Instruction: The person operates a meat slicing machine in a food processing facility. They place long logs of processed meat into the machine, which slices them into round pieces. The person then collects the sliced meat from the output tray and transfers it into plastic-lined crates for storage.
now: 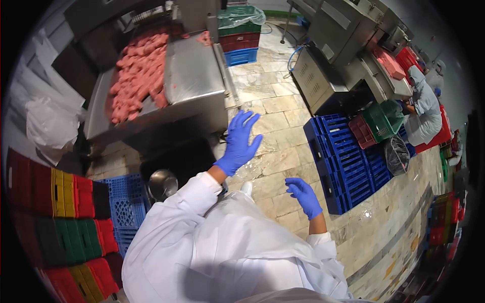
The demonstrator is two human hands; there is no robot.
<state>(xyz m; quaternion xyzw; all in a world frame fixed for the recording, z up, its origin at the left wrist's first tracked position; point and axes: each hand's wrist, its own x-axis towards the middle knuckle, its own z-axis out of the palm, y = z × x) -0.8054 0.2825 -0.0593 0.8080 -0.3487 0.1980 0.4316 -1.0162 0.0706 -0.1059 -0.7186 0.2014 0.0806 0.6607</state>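
"How's your grip?"
"Your left hand (239, 144) is spread wide, your right hand (304, 197) loosely half-curled — both empty."
"And the pink meat (140, 76)?"
"Heaped on the steel counter (194, 70), ahead-left of you."

A single wide fisheye view looks steeply down from the person's head, past the white apron (242, 230) close below, to the left hand (237, 144) and right hand (304, 198) near the middle and the tiled floor (277, 123) farther off, bending straight edges toward its dark rim.
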